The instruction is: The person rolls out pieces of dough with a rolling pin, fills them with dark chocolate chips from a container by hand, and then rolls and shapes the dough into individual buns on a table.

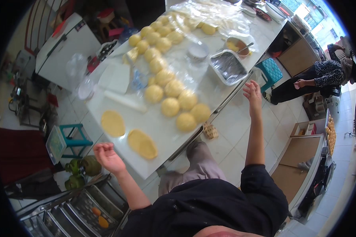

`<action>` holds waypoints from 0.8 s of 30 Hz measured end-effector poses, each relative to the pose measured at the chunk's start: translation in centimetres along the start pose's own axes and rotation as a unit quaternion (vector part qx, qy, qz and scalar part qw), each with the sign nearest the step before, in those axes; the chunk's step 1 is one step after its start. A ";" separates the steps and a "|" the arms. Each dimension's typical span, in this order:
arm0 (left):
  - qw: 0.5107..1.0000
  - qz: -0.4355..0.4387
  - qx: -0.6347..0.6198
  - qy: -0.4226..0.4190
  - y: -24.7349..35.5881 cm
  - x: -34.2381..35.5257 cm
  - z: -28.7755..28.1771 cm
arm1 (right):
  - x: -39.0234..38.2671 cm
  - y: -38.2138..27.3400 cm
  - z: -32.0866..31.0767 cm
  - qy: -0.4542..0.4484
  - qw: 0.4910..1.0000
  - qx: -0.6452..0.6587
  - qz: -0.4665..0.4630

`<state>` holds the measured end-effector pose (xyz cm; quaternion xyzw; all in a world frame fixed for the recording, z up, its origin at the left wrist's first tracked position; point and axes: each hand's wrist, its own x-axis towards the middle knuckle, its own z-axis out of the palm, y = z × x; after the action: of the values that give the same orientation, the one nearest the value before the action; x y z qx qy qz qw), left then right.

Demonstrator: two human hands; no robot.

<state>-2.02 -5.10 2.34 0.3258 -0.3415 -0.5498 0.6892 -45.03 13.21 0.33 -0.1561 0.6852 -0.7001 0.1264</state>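
While the left hand hovered at the frame's lower left, its empty fingers loosely curled near two flattened dough pieces left of centre, the right hand hung right of centre, fingers parted and released.

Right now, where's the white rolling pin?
Head view, left of centre: the white rolling pin lies on the table, just beyond the two flattened dough pieces and left of the dough balls.
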 end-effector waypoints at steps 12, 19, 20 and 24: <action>0.709 0.161 0.475 -0.496 -13.4 -10.2 29.2 | 8.2 -2.1 -1.7 -0.205 0.941 -0.254 0.087; 0.682 0.160 0.496 -0.514 -18.0 -9.9 31.3 | 12.6 -4.0 2.9 -0.278 0.955 0.073 0.072; 0.710 0.039 0.474 -0.518 -18.2 -8.4 31.9 | 13.1 -3.9 3.4 -0.276 0.955 0.074 0.073; 0.782 -0.020 0.464 -0.415 -20.4 -3.1 32.0 | 13.6 -4.4 4.0 -0.367 0.924 -0.087 0.057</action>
<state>-39.95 -8.14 2.94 0.3536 -0.8017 -0.4203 0.2356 -55.78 4.36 5.37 -0.3727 0.6566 -0.5233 0.3950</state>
